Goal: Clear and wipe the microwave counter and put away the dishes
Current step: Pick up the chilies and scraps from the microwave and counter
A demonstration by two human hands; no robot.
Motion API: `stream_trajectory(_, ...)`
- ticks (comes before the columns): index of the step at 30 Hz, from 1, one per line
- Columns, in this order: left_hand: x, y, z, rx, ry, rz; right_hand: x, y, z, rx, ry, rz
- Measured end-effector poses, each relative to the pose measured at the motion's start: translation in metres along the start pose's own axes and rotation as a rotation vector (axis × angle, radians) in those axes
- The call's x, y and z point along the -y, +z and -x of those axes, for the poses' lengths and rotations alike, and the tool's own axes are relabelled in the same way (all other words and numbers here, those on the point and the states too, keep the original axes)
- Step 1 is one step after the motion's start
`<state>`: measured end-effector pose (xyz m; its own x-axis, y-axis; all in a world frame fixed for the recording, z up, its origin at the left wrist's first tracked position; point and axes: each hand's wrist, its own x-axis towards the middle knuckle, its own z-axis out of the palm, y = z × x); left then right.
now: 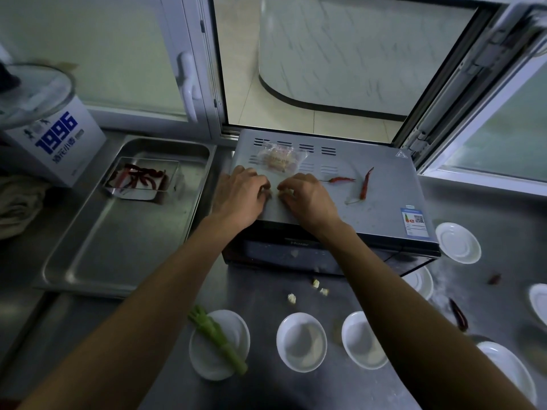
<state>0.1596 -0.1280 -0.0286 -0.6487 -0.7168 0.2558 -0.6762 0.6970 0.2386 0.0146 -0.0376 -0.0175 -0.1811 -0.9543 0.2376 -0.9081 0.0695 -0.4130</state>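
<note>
Both my hands lie on top of the grey microwave (381,199). My left hand (241,196) has curled fingers over a small scrap. My right hand (306,198) pinches a pale garlic bit (287,192) with its fingertips. A clear plastic packet (278,158) sits just beyond my fingers. Two red dried chillies (340,180) (365,184) rest on the microwave's right part. White dishes stand on the steel counter in front: a plate with a green stalk (219,344), two small bowls (301,341) (362,340), and saucers (457,242) at the right.
A steel tray (97,247) at the left holds a clear box of red chillies (142,179). A white carton marked 1996 (56,140) carries a glass lid. Garlic bits (316,287) and chillies (458,313) lie on the counter. An open window stands behind the microwave.
</note>
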Motion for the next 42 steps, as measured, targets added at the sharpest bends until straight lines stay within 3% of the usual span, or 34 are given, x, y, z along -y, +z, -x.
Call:
stream_trajectory(11,-0.004,-0.006,0.004,-0.007,0.051,0.071,0.0,-0.014,0.02,-0.096,0.045,0.018)
stream_trajectory(22,-0.066,-0.014,-0.003,-0.031,0.315,0.254,-0.02,-0.06,0.095,-0.31,0.291,0.049)
stream_trajectory(32,-0.211,0.004,0.035,0.066,0.585,0.379,-0.055,-0.12,0.239,-0.5,0.56,0.137)
stream_trajectory(42,-0.404,0.037,0.136,0.201,0.834,0.389,-0.101,-0.176,0.458,-0.605,0.81,0.166)
